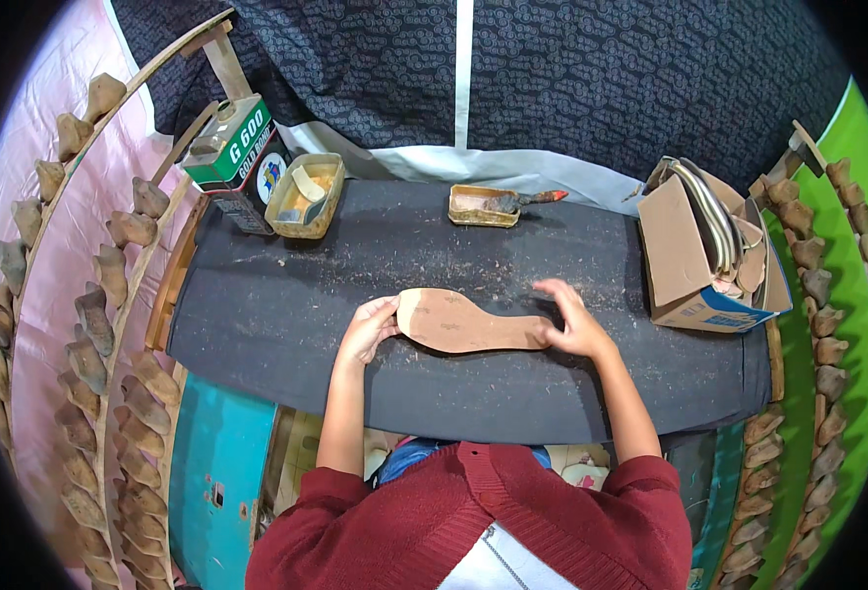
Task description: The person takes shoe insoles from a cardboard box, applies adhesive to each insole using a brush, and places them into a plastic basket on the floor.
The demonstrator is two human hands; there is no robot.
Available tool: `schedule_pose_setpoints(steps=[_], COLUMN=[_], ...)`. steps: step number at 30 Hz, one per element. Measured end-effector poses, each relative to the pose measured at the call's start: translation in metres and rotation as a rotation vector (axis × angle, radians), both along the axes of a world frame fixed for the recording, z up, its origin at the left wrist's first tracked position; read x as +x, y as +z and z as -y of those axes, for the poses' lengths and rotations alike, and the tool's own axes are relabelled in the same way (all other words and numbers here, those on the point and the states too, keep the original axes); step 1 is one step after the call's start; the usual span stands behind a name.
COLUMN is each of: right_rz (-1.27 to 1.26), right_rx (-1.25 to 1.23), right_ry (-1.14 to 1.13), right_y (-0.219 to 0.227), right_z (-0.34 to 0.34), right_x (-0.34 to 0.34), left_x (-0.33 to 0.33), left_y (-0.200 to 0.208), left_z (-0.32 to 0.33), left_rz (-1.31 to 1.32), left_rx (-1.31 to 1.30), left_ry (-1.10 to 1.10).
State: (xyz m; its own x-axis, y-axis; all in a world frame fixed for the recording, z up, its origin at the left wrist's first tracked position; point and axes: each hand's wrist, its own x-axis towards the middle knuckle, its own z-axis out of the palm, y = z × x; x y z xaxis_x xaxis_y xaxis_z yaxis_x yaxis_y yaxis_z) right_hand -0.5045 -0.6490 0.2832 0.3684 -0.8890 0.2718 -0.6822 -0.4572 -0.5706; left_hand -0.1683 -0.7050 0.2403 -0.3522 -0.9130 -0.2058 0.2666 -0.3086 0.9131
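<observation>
A tan, sole-shaped shoe insole [473, 327] with a paler band at its broad left end is held just over the dark table. My left hand [371, 330] is closed on that broad end, thumb on top. At the narrow right end is my right hand [576, 323], its fingers spread and raised. The thumb of that hand lies at the insole's tip; whether it presses on it I cannot tell. Small dark marks show on the insole's upper face.
Beyond the insole, a shallow tray [473, 218] holds a red-tipped brush [542, 198]. A yellowish tub [331, 211] and a green-and-black metal can [232, 157] stand at back left. A cardboard box [675, 246] stands right. Racks of wooden shoe lasts [88, 362] flank the scrap-strewn table [473, 393].
</observation>
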Motion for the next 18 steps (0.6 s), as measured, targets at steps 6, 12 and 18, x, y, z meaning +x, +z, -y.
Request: schedule_pose_setpoints(steps=[6, 12, 18], right_rz=[0.650, 1.301, 1.379], right_rx=[0.106, 0.352, 0.363], right_ry=[-0.364, -0.554, -0.510], right_y=[0.001, 0.000, -0.014], right_z=[0.076, 0.152, 0.184], right_x=[-0.018, -0.027, -0.008], left_x=[-0.010, -0.024, -0.050], left_y=[0.007, 0.011, 0.005], left_z=[0.025, 0.044, 0.042], left_rz=[0.014, -0.086, -0.298], left_rx=[-0.038, 0.009, 0.099], left_ry=[-0.030, 0.015, 0.083])
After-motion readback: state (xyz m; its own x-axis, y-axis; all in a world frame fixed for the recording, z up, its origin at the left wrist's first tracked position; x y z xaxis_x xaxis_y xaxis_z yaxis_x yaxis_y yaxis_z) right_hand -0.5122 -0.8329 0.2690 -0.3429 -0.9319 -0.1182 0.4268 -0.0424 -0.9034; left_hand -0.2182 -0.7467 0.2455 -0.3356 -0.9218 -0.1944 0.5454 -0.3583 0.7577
